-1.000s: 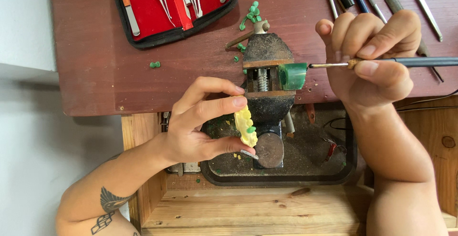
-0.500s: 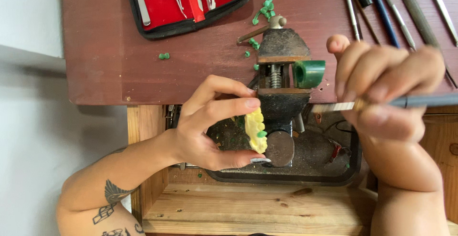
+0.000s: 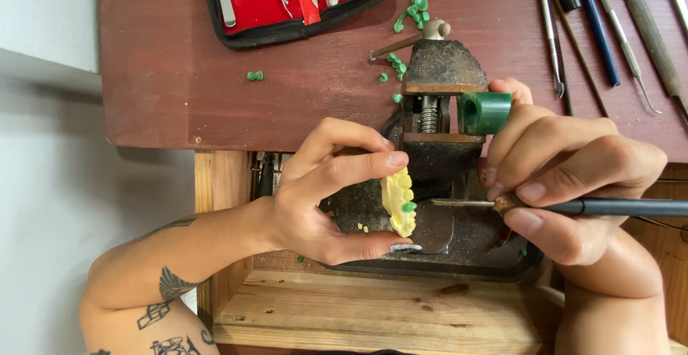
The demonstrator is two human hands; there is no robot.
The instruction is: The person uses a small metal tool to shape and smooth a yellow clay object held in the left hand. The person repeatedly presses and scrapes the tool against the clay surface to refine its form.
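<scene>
My left hand pinches a pale yellow dental cast between thumb and fingers, with a small green wax tooth on its edge. My right hand grips a thin carving tool with a dark handle; its metal tip points left and reaches the green tooth on the cast. Both hands hover over a dark tray below the desk edge. A small bench vise stands just behind them, clamping a green wax block.
A red-lined tool case with metal instruments lies at the back of the reddish desk. Several green wax bits are scattered near the vise. More long hand tools lie at the back right. A wooden shelf sits under the tray.
My right hand came down from the green block in the vise, bringing the tool tip to the cast. My left hand kept holding the cast in place.
</scene>
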